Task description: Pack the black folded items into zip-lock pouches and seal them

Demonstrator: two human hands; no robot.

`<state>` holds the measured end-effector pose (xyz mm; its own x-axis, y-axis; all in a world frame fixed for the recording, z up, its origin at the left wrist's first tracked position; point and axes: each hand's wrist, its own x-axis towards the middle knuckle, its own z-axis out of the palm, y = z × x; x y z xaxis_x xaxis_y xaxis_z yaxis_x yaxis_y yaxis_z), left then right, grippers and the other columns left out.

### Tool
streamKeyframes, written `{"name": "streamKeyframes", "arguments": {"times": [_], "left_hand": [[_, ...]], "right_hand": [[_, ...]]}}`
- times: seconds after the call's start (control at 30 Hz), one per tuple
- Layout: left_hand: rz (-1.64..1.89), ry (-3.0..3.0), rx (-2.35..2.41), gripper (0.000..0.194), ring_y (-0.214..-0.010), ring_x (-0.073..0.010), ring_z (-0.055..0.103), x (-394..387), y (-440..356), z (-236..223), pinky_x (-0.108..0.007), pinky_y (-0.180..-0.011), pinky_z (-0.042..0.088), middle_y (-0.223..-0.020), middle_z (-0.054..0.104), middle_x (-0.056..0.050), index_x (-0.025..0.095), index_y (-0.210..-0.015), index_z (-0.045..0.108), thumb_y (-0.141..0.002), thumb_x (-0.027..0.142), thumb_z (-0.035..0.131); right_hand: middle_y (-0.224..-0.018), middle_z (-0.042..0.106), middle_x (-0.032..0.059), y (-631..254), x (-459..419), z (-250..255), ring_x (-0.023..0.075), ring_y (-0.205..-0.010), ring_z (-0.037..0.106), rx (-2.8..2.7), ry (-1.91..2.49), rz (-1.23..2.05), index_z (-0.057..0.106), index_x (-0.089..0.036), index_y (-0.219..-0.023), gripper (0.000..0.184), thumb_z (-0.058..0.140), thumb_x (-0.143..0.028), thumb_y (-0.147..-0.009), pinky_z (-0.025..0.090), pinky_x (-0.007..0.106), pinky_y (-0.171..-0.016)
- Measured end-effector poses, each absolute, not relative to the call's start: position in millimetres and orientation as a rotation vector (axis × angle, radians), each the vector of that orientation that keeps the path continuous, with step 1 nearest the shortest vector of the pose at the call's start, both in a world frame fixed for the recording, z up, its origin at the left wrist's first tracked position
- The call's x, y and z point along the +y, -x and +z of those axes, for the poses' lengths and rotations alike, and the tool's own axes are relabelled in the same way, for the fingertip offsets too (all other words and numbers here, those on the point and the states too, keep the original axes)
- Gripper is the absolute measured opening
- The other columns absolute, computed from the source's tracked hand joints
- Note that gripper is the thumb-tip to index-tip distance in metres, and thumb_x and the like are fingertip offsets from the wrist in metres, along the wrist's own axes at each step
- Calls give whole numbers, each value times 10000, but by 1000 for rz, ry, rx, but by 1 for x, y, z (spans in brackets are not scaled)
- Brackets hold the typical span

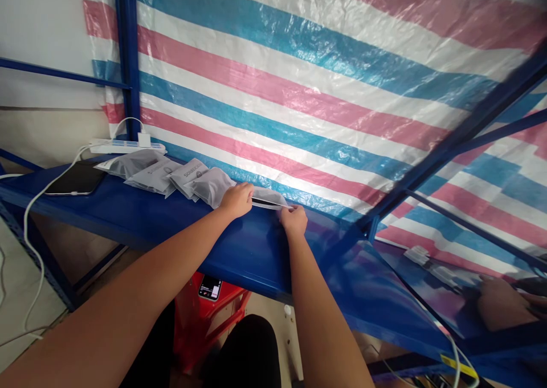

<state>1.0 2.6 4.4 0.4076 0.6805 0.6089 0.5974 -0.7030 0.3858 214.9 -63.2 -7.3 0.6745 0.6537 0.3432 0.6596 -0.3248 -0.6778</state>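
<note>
A frosted plastic bag (273,196) is stretched between my two hands above the blue shelf (252,251), its dark slit-like opening facing me. My left hand (237,200) is closed on the left end of its edge. At the right end, my right hand (294,219) pinches the same edge. Close beside my left hand lies a filled frosted bag (212,185), with a printed grey bag (188,174) partly under it. Further left, more frosted bags (154,176) overlap in a row. What the held bag contains cannot be made out.
A black tablet (77,178) and a white power strip (123,147) with cables sit at the left end. Striped plastic sheeting (273,92) hangs behind. Below is a red stool (188,319) with a phone (209,287). Another person's hand (504,302) is at the far right.
</note>
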Motion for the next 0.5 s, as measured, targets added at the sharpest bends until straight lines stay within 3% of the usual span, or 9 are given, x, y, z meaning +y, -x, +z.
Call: {"name": "streamKeyframes", "arguments": {"times": [0.13,0.37,0.5], "left_hand": [[1159,-2538,1203,165,-860,-218,594,1,0,7,-340,-726,405,-959,640,-51,224,-896,580,-849,80,515],[1163,-2539,1214,151,-865,-216,598,1,0,7,-338,-725,395,-958,645,-47,226,-894,578,-865,92,516],[1153,-2531,1228,150,-855,-207,598,1,1,8,-336,-711,389,-962,649,-40,226,-890,570,-861,89,518]], "right_hand": [[-1065,759,158,-214,-64,-3,303,-1082,711,-922,2076,58,640,-137,-1195,446,667,-424,-856,543,375,-932],[-975,773,98,-212,-64,0,204,-702,745,-865,2017,176,672,-154,-1186,384,672,-342,-851,583,306,-755],[-863,767,68,-213,-65,0,200,-687,743,-850,1992,187,692,-162,-1200,383,647,-316,-852,583,272,-676]]}}
